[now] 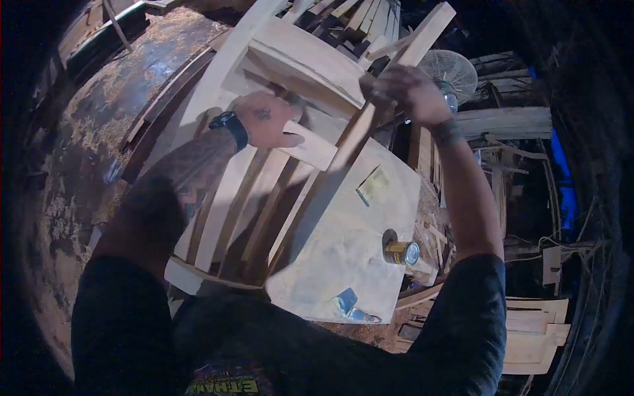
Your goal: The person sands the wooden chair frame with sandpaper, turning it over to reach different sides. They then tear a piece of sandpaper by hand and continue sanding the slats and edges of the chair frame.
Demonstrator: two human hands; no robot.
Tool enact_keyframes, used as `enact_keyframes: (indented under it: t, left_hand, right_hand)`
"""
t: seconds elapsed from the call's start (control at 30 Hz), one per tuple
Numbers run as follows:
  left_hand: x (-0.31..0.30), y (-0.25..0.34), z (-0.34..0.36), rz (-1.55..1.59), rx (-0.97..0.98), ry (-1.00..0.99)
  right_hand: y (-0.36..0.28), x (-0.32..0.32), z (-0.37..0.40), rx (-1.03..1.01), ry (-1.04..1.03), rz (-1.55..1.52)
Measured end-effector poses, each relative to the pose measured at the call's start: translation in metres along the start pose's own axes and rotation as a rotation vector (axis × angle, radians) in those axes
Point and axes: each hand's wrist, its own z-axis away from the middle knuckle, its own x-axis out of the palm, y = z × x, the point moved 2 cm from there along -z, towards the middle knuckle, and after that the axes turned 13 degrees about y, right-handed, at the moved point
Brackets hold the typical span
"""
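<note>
A pale wooden chair frame (310, 64) with slats lies tilted across a light board. My left hand (264, 119), with a dark watch at the wrist, closes round a short flat wooden rail (312, 149) of the frame. Farther up and to the right, my right hand (413, 92) curls over a long wooden leg (429, 33) that slants to the upper right. Motion blurs its fingers, and anything between them and the wood is hidden.
On the light board (330, 244) stand a small can (401, 253), a yellowish sanding sheet (374, 186) and a blue packet (346, 300). A round fan (449, 69) stands beyond the right hand. Stacked timber (370, 20) lies behind; sawdust covers the floor at left.
</note>
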Motion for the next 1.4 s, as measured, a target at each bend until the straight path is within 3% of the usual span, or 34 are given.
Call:
enact_keyframes:
  t: [0.13,0.23,0.3,0.43,0.5,0.57,0.6,0.7,0.83,0.9,1.0,1.13,1.23,1.37,1.4]
  left_hand:
    - [-0.002,-0.001,0.000,-0.007,-0.006,-0.005]
    - [0.002,-0.003,0.001,0.001,0.020,0.003]
    - [0.007,-0.003,-0.001,0.016,0.031,0.028]
    - [0.005,-0.004,0.002,0.012,0.014,0.037]
    - [0.004,-0.003,0.002,0.010,0.008,0.020]
    - [0.000,0.000,-0.001,0.022,0.015,0.001]
    - [-0.003,0.002,-0.002,0.017,0.011,-0.011]
    - [-0.006,0.004,-0.002,0.009,0.006,-0.029]
    - [0.000,-0.002,-0.002,0.028,0.015,0.034]
    - [0.002,-0.002,-0.002,0.032,0.020,0.020]
    - [0.000,-0.001,-0.001,0.022,0.019,0.002]
    - [0.007,-0.005,0.003,0.030,0.026,0.039]
    - [0.004,-0.008,0.003,0.017,-0.003,0.009]
    - [-0.003,-0.001,0.001,0.030,-0.003,-0.052]
    - [-0.007,-0.001,0.000,0.040,-0.009,-0.075]
  right_hand:
    - [-0.044,0.034,0.022,-0.059,-0.020,-0.142]
    - [0.004,0.023,0.026,-0.140,-0.121,0.011]
    - [0.005,0.019,0.012,0.238,-0.066,-0.118]
    - [-0.053,0.035,0.038,0.155,0.000,-0.114]
    - [-0.040,0.029,0.038,-0.083,-0.130,-0.118]
    - [0.019,0.041,0.050,-0.008,-0.230,0.100]
    - [0.030,0.027,0.031,0.251,-0.148,0.061]
    - [0.002,0.038,0.034,0.323,-0.210,0.049]
    - [-0.075,0.038,0.048,0.123,-0.211,-0.189]
    - [-0.027,0.045,0.049,0.071,-0.189,0.257]
    - [0.054,0.015,0.011,0.328,-0.178,0.141]
    - [0.052,0.002,-0.018,0.026,-0.236,0.216]
    - [0.023,0.018,-0.006,-0.055,-0.286,-0.079]
    - [0.029,0.014,-0.016,0.044,-0.154,0.064]
    - [0.026,0.023,-0.005,-0.044,-0.139,-0.100]
